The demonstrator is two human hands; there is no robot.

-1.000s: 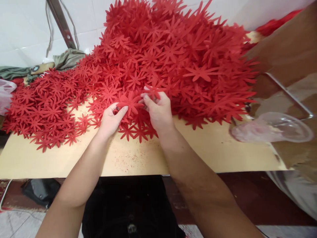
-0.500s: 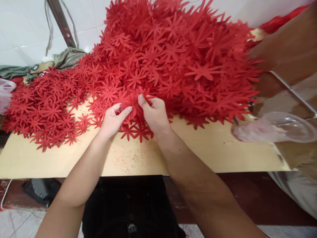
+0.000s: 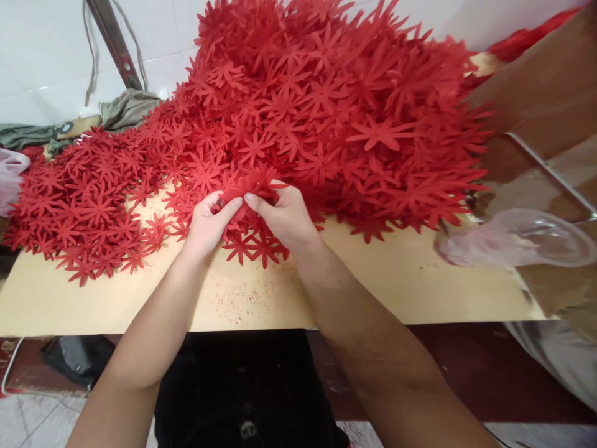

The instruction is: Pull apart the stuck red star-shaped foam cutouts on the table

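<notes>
Between my hands is a small bunch of red flower cutouts [image 3: 249,183] with long thin petals. My left hand [image 3: 208,225] pinches its left side, thumb on top and fingers curled beneath. On the other side my right hand [image 3: 286,218] is closed on the same bunch, its thumb tip close to the left thumb. Just below the hands, a few loose red cutouts [image 3: 265,247] lie on the table. Behind them rises a big heap of the same red cutouts [image 3: 321,99]. The fingers under the bunch are partly hidden.
A lower pile of red cutouts [image 3: 93,211] spreads over the left of the pale wooden table [image 3: 382,286]. At the right lies a clear plastic container [image 3: 545,236] near brown cardboard [image 3: 532,93]. Grey-green cloth [image 3: 128,109] and a metal bar [image 3: 114,43] are at the back left.
My right thumb has moved down and left across the bunch, toward my left thumb. The left hand has shifted slightly left. Both hands still hold the cutouts.
</notes>
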